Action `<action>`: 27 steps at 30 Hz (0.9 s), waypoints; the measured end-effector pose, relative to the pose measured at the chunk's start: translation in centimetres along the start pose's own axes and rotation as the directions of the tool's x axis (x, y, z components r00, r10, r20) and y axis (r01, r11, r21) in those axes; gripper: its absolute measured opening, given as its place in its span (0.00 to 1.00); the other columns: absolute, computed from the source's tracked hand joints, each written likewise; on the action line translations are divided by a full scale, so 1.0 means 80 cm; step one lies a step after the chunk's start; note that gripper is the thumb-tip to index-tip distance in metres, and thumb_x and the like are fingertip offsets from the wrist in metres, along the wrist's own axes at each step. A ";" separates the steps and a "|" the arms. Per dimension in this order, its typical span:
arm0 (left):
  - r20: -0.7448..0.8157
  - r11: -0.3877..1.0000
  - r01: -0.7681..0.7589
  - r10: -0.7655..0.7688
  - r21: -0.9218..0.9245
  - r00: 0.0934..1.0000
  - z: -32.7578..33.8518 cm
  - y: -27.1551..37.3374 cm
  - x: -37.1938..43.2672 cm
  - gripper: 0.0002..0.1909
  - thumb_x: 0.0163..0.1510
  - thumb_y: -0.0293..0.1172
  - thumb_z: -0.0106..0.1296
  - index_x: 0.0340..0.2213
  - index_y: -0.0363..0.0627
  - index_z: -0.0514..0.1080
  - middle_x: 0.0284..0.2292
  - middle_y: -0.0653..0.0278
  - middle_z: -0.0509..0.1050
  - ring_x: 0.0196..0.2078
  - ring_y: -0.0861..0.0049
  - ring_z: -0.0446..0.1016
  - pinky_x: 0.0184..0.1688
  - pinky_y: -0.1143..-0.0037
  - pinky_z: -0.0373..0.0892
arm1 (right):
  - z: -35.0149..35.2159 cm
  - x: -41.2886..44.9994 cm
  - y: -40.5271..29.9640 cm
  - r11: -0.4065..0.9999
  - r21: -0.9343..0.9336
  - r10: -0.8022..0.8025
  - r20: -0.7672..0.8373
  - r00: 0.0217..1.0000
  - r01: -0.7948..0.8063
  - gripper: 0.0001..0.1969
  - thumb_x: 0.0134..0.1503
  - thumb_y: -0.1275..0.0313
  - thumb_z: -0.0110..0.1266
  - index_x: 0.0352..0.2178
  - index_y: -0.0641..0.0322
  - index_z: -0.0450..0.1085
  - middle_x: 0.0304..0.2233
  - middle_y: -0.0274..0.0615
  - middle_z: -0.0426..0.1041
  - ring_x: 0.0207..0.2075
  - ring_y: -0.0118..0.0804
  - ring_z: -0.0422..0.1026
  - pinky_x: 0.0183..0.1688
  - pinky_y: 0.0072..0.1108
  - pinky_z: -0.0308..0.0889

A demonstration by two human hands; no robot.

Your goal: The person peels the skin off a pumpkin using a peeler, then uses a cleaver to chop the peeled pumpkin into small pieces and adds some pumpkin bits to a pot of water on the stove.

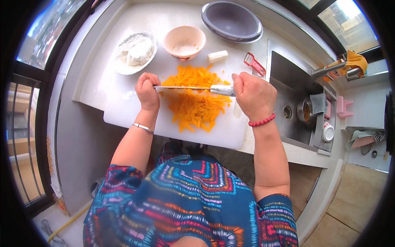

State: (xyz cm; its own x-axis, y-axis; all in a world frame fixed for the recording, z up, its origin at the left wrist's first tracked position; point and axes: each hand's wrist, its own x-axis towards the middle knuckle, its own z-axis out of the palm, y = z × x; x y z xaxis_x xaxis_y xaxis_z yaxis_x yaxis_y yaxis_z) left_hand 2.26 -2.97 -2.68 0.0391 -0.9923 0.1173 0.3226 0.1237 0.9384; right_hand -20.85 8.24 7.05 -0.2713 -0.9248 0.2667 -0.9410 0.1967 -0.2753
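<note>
A kitchen knife (182, 88) lies level across a heap of chopped orange vegetable (197, 106), its blade seen nearly edge-on. My right hand (255, 94) is closed at the end of its pale handle (222, 90). At the other end, my left hand (147, 91) grips the tip of the blade between curled fingers. Orange strips spread on both sides of the blade, over a white cutting board (129, 114). Whether the edge touches the board is hidden by the pieces.
Behind the board stand a bowl of white flour (135, 54), a pinkish bowl (184, 41) and grey nested basins (233, 20). A peeled white vegetable piece (217, 56) and a red peeler (255, 64) lie near my right hand. The steel sink (285, 89) holds a metal pot (305, 111).
</note>
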 end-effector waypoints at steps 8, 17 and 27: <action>0.059 0.978 -0.179 0.173 0.105 0.983 0.014 0.047 -0.020 0.09 0.35 0.16 0.30 0.11 0.40 0.60 0.13 0.69 0.61 0.17 0.86 0.56 0.20 0.85 0.54 | -0.016 -0.039 0.001 0.976 0.182 0.102 0.084 0.991 -0.116 0.17 0.52 0.61 0.39 0.15 0.58 0.65 0.15 0.46 0.67 0.19 0.49 0.67 0.21 0.33 0.61; 0.065 0.985 -0.117 0.109 0.130 0.992 -0.002 0.018 -0.030 0.08 0.35 0.17 0.29 0.11 0.40 0.59 0.13 0.67 0.61 0.18 0.84 0.56 0.23 0.84 0.55 | 0.014 -0.039 0.012 0.988 0.125 0.074 0.104 0.992 -0.087 0.15 0.51 0.62 0.39 0.16 0.57 0.66 0.15 0.46 0.67 0.18 0.49 0.67 0.22 0.33 0.62; -0.008 0.998 0.062 -0.062 -0.032 0.998 -0.007 0.011 -0.010 0.07 0.34 0.18 0.31 0.11 0.40 0.58 0.14 0.65 0.60 0.18 0.80 0.57 0.24 0.82 0.56 | -0.003 -0.009 -0.008 0.999 -0.032 0.015 0.084 0.996 -0.012 0.16 0.51 0.62 0.38 0.15 0.56 0.66 0.16 0.44 0.68 0.19 0.49 0.67 0.22 0.33 0.63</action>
State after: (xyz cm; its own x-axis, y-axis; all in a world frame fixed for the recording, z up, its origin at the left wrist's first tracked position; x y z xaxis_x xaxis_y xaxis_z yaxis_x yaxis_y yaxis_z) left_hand 3.07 -2.07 -2.11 0.0261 -0.9981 0.0561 0.3542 0.0617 0.9331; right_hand -20.09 8.84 7.26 -0.2671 -0.9459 0.1844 -0.9437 0.2180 -0.2487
